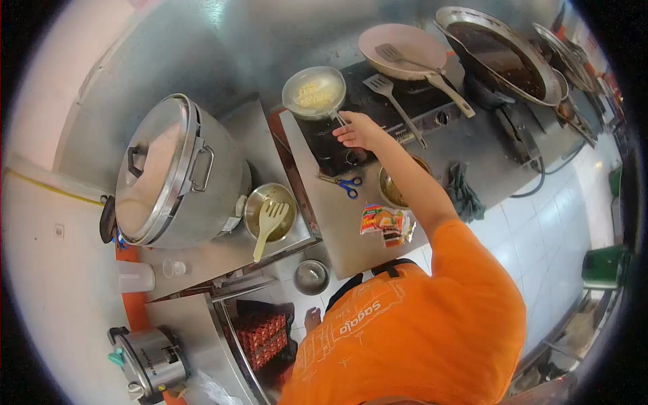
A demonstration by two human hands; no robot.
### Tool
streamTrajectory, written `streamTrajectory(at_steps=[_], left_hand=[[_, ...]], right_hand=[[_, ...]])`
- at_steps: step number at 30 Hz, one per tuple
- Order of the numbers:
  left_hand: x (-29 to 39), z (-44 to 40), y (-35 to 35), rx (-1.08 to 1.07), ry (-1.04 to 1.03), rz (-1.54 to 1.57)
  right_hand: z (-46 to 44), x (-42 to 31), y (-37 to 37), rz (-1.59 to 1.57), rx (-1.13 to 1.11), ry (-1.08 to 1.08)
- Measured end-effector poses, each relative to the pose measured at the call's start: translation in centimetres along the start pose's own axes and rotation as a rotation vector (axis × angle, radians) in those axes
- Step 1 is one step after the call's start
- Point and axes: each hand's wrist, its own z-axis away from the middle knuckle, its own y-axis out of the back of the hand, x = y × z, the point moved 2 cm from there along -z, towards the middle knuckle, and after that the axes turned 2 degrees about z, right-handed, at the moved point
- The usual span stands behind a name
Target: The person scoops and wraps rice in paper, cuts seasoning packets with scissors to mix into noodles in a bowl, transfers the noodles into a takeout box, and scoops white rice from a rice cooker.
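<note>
My right hand [358, 131] reaches over the black stove [331, 145] with its fingers closed on the thin handle of a small round pan [314, 93]. Pale yellow noodle-like pieces lie in cloudy liquid inside that pan. A slotted metal spatula [398, 104] rests on the stove to the right of the hand. Blue-handled scissors [348, 185] and a red and yellow food packet [383, 219] lie on the steel counter below. My forearm partly covers a metal bowl [389, 189]. My left hand is not visible.
At left stands a large lidded pot [226, 182], beside a steel bowl [254, 202] with a pale slotted turner [271, 219]. A wide pan [405, 44] and a large wok of dark liquid [499, 61] are at upper right. Dark cloth [462, 192] lies on the counter.
</note>
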Motion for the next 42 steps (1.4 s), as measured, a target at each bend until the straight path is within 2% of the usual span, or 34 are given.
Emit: streamTrajectory(at_steps=[3, 6, 13, 16, 19, 22, 31, 37, 40, 42], left_hand=[[-1.4, 0.8, -0.3, 0.014, 0.088, -0.064], [-1.8, 1.1, -0.3, 0.016, 0.134, -0.1], [-1.6, 1.2, -0.7, 0.033, 0.199, -0.112], [-1.4, 1.0, -1.0, 0.029, 0.209, -0.122], [-1.3, 1.0, -1.2, 0.031, 0.21, -0.125], [-1.2, 0.7, -0.9, 0.041, 0.205, -0.129], [-1.8, 0.7, -2.0, 0.052, 0.219, -0.129], [-2.3, 1.2, -2.9, 0.062, 0.233, -0.119], [-2.3, 1.2, -3.2, 0.065, 0.229, -0.112], [-2.8, 1.2, -3.5, 0.07, 0.231, -0.106]], right_hand=[[-4.7, 0.1, -0.4, -0.019, -0.086, -0.174], [-5.8, -0.5, -1.6, 0.143, 0.02, -0.008], [-1.9, -2.8, -1.5, -0.046, -0.166, 0.265], [0.0, -2.5, -1.7, -0.071, -0.103, 0.334], [-1.4, -1.0, -1.7, 0.055, 0.013, 0.337], [-2.1, -1.3, -1.7, 0.077, -0.007, 0.3], [-2.2, -0.8, -2.2, -0.102, -0.074, 0.227], [0.1, -3.2, -3.9, -0.216, -0.205, 0.382], [-1.3, -0.8, -3.8, -0.149, -0.09, 0.235], [-1.8, -0.4, -3.5, -0.145, -0.08, 0.235]])
